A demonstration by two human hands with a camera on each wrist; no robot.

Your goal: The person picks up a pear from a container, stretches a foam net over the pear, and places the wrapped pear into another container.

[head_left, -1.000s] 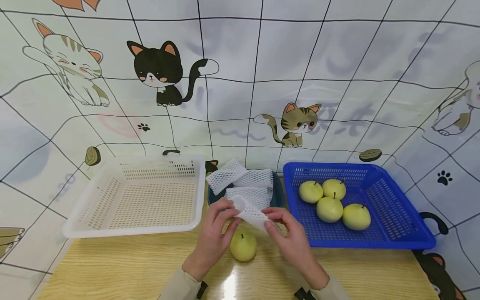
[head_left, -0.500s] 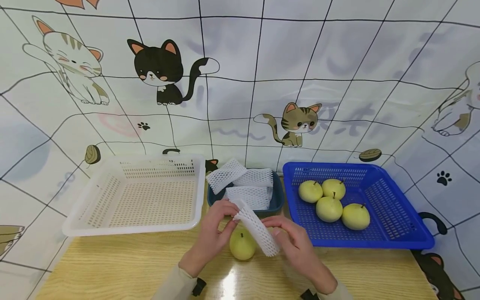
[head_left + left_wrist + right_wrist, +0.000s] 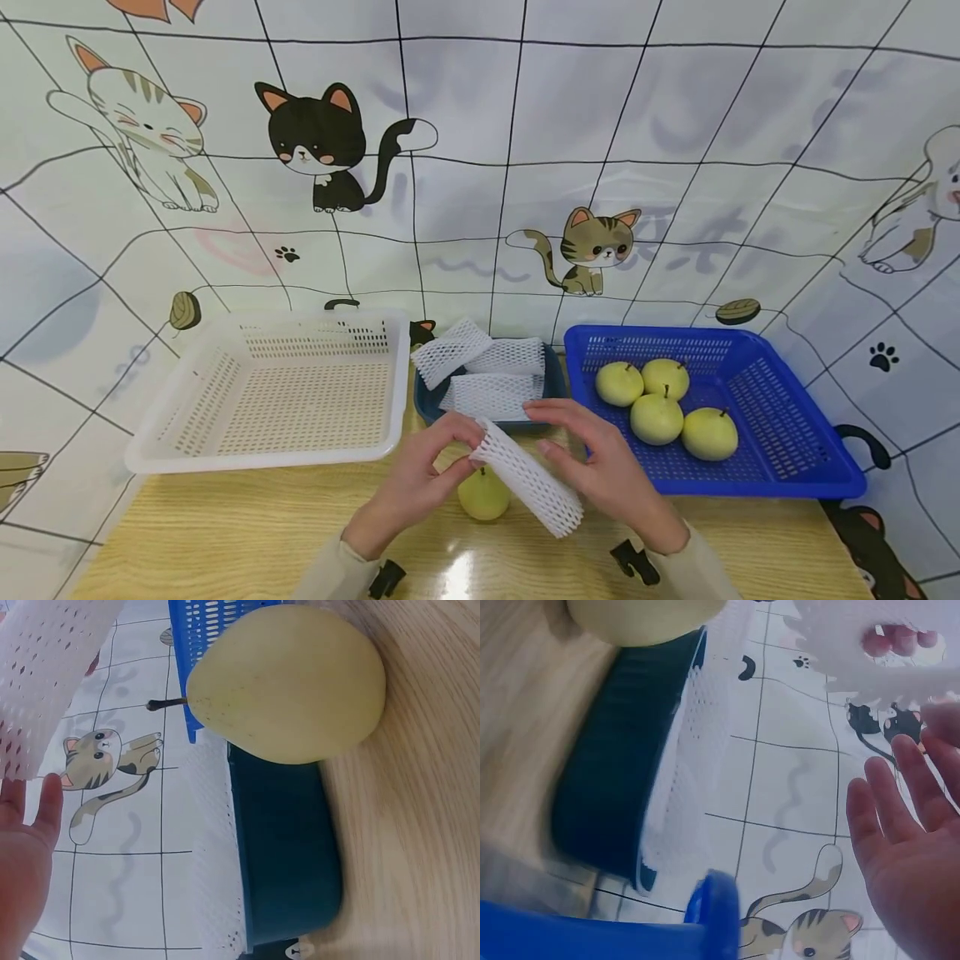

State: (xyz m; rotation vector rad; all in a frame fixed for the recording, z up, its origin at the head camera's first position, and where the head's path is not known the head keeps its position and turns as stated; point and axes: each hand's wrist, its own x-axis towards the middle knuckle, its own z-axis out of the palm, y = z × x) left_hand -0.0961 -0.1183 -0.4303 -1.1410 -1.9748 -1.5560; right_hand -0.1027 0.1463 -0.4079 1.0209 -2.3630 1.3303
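- With the lone pear (image 3: 483, 497) as the dial's centre in the head view, the foam net (image 3: 528, 477) is hanging in the air at about 2 o'clock, apart from the fruit and slanting from between 10 and 11 down to between 4 and 5.
- The left hand (image 3: 423, 475), between 9 and 10 o'clock, is pinching the net's upper end between thumb and fingers.
- The right hand (image 3: 607, 467), near 3 o'clock, is holding its fingers loosely extended beside the net; whether its thumb is touching the mesh, I cannot tell.
- The lone pear is standing stem up on the counter (image 3: 262, 533).
- At 12 o'clock a teal bin (image 3: 556, 383) is holding flattened nets (image 3: 498, 396), one jutting over the rim.
- At 2 o'clock a blue basket (image 3: 738, 487) is carrying four pears (image 3: 657, 419).
- At 10 o'clock a white basket (image 3: 262, 463) is sitting.
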